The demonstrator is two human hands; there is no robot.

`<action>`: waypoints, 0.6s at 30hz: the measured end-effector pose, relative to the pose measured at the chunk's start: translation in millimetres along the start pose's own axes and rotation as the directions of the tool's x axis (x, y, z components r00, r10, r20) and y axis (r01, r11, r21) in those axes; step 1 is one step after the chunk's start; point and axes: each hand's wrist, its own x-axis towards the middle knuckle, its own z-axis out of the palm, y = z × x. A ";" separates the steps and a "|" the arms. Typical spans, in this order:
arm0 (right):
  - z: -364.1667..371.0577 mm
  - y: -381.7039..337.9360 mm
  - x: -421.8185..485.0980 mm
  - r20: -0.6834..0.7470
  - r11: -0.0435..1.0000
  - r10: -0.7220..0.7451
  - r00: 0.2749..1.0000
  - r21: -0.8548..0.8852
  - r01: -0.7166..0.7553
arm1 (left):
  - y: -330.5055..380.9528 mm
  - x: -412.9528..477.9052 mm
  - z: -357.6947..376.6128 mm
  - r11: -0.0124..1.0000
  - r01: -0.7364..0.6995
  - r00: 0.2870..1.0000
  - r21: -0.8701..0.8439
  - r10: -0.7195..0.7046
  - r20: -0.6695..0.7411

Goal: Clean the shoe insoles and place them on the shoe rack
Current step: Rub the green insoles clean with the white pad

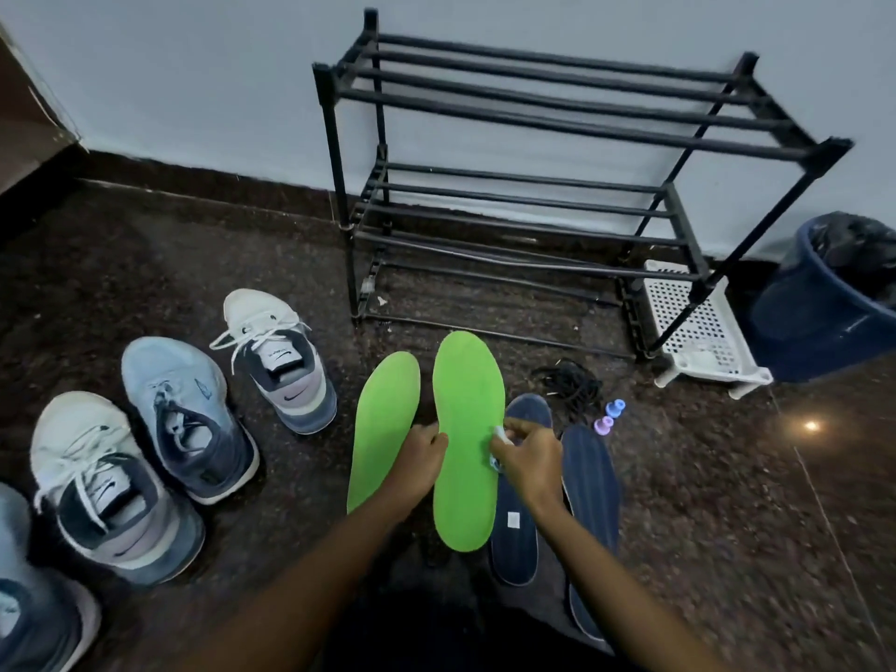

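Note:
A bright green insole [466,429] is lifted in front of me, and my left hand [417,460] grips its left edge. My right hand [526,460] pinches a small white wipe [499,436] against that insole's right edge. A second green insole [383,424] lies on the floor just to the left. Two dark blue insoles [514,535] [591,502] lie on the floor to the right, partly under my right hand. The black shoe rack [557,186] stands against the wall beyond them, with bare shelves.
Several sneakers [276,356] [189,419] [111,487] stand on the dark floor at left. A black lace bundle [572,385] and two small plastic pieces [610,417] lie right of the insoles. A white perforated stand [698,327] and a blue bin [834,293] sit at far right.

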 end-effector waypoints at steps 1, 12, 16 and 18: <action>6.6 10.5 0.2 0.016 1.000 0.022 1.000 0.001 -0.022 | -13.4 6.6 2.0 1.000 0.009 1.000 0.022 -0.010 0.017; 60.4 75.7 16.6 0.034 0.994 0.107 0.994 0.008 -0.107 | -87.5 55.3 24.3 0.970 -0.004 1.000 0.245 0.003 0.005; 68.1 90.4 23.5 0.041 0.994 0.112 0.993 0.007 -0.113 | -92.2 67.3 29.7 0.955 -0.019 0.999 0.296 0.007 0.040; 70.1 93.4 27.2 0.040 0.994 0.106 0.994 0.024 -0.107 | -92.8 71.6 30.9 0.954 -0.027 0.999 0.298 0.016 0.039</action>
